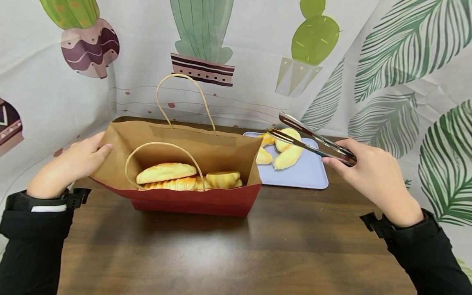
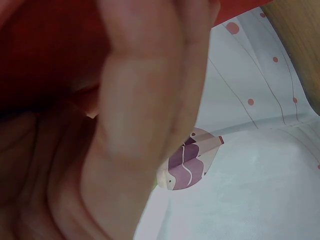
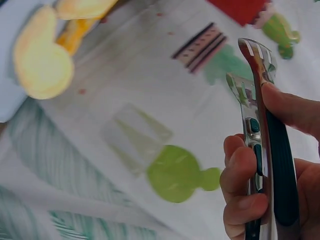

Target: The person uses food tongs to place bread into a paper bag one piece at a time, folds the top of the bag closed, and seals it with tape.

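A paper bag [image 1: 195, 201], red outside and brown inside with twisted rope handles, stands upright with its mouth spread wide. Inside lie a smooth oval bread [image 1: 166, 172], a ridged bread [image 1: 171, 185] and a striped roll [image 1: 223, 179]. My left hand [image 1: 79, 160] grips the bag's left edge, thumb on the inner side; in the left wrist view the fingers partly cover the red paper. Metal tongs [image 1: 343, 155] with dark handles are held in my right hand [image 1: 374, 174]. Their tips are apart above the tray, with nothing between them.
A lavender tray [image 1: 306, 179] lies right of the bag, partly hidden behind it. It carries several yellow bread pieces [image 1: 289, 157]. The dark wooden table [image 1: 221, 254] ends at a white cloth [image 1: 140, 49] printed with cacti and leaves.
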`<act>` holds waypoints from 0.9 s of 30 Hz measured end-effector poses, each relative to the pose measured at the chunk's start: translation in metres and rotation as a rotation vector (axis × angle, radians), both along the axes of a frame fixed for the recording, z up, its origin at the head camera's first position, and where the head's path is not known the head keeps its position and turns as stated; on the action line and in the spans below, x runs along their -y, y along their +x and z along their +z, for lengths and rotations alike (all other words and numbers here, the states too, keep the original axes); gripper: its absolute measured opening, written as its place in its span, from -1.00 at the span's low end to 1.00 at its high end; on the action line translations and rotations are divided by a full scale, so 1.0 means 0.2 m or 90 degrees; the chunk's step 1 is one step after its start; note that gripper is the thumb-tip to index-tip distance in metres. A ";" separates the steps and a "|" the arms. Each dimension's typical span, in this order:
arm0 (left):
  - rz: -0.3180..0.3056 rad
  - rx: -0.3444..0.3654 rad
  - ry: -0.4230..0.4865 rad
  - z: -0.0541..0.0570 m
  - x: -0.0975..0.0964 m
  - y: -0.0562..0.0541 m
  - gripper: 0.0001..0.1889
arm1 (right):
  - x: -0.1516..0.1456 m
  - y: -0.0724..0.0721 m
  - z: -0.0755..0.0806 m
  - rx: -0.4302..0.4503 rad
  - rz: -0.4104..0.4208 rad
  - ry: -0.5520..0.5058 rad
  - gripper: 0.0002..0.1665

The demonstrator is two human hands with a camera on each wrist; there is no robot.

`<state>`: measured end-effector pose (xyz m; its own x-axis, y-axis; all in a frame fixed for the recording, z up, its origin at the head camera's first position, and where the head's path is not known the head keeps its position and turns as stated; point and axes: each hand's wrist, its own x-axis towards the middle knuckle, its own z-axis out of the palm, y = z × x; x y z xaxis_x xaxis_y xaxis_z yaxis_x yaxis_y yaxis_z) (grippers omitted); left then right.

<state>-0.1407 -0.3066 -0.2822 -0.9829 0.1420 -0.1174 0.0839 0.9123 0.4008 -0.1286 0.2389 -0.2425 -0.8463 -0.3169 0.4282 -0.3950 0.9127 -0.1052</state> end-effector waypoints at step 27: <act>0.001 0.010 0.002 0.00 0.00 0.00 -0.56 | -0.28 -0.28 -0.59 0.281 -0.133 0.100 -0.51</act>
<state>-0.1413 -0.3063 -0.2813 -0.9811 0.1414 -0.1320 0.0768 0.9110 0.4052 -0.1855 0.2947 -0.3604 -0.9879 -0.1535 -0.0231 -0.1514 0.9855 -0.0763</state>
